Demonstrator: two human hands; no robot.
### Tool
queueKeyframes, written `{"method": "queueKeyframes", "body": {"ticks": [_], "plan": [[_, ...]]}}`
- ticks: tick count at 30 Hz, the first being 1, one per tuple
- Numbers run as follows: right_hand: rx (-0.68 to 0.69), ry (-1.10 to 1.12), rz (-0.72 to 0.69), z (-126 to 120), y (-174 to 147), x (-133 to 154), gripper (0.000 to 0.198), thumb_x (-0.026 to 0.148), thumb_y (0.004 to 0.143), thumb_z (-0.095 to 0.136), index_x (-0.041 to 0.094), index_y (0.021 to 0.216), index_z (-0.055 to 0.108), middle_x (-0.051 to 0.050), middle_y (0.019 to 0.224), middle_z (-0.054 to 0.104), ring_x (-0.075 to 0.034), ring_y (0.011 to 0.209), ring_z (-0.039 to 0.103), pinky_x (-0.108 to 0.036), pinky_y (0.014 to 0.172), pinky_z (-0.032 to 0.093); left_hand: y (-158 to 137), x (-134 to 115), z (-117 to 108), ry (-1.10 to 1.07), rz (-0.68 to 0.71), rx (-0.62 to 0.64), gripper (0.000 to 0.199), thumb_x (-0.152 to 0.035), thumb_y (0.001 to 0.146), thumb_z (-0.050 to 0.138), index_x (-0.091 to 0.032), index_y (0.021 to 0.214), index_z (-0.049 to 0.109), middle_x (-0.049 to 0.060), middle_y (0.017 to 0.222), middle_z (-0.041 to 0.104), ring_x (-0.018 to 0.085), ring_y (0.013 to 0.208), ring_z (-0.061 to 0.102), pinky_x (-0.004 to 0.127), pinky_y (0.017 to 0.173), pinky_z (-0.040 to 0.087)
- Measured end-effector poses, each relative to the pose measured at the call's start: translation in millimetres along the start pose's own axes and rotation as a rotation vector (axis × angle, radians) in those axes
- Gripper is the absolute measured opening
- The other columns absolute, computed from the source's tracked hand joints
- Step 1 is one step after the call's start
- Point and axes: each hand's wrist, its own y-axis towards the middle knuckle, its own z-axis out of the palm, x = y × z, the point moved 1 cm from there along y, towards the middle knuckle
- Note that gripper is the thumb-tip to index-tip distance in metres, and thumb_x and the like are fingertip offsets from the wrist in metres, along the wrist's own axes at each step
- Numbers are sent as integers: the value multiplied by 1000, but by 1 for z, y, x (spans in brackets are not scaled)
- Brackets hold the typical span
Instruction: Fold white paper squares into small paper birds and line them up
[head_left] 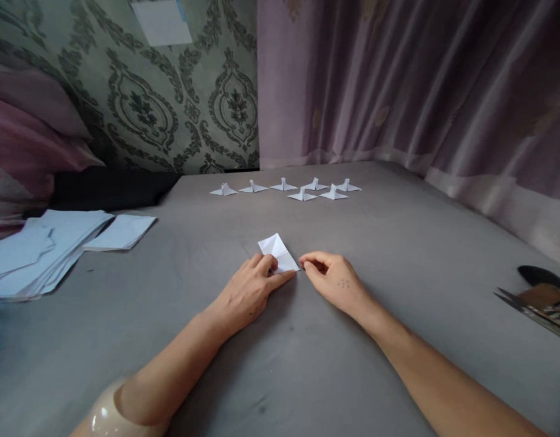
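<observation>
Folded white paper (281, 257) under the left hand (247, 286), its right corner by the fingertips of the right hand (338, 283).

The left hand rests on the paper's near edge, thumb and forefinger apart; the right hand curls, thumb and forefinger close, though I cannot tell whether they pinch the corner. Beyond both hands stand seven small folded paper pieces (303, 195) on the grey surface (375, 237); left of the left hand lie stacked sheets (56, 243), and well right of the right hand, scissors (532, 312).
</observation>
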Motion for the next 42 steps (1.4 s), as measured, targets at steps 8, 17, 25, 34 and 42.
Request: {"method": "queueKeyframes", "body": {"ticks": [8, 17, 25, 34, 42], "plan": [[-33, -83, -140, 9, -1, 3, 16, 31, 81, 57, 21, 87, 68, -1, 82, 64, -11, 60, 55, -25, 61, 44, -1, 0, -4, -166, -110, -187, 29, -11, 89, 38, -17, 102, 63, 9, 100, 64, 19, 88, 60, 32, 76, 51], [38, 443, 46, 3, -4, 21, 20, 37, 76, 66, 18, 81, 68, 0, 72, 59, -11, 63, 50, -24, 60, 40, 1, 13, -12, -830, -615, -606, 32, -17, 74, 56, -18, 106, 55, 9, 105, 61, 19, 92, 61, 32, 75, 51], [261, 979, 161, 1, -16, 32, 21, 38, 72, 74, 19, 77, 67, 4, 63, 54, -7, 57, 43, -22, 57, 33, 8, 2, -25, -1658, -327, -369, 37, -37, 89, 49, -16, 118, 55, 14, 115, 63, 25, 104, 60, 43, 92, 45], [139, 836, 127, 2, -13, 27, 22, 38, 71, 74, 19, 79, 69, -1, 74, 62, -13, 71, 54, -26, 72, 42, 6, 4, -19, -1651, -438, -401, 26, -38, 90, 49, -16, 98, 61, 11, 103, 66, 23, 100, 61, 41, 90, 46], [-394, -124, -524, -16, -14, 23, 14, 21, 89, 52, 22, 88, 67, -5, 88, 64, -16, 80, 57, -30, 77, 44, -2, 6, -21, -790, -562, -784, 52, -30, 78, 60, -23, 127, 41, 12, 124, 48, 25, 112, 50, 42, 90, 44]]}}
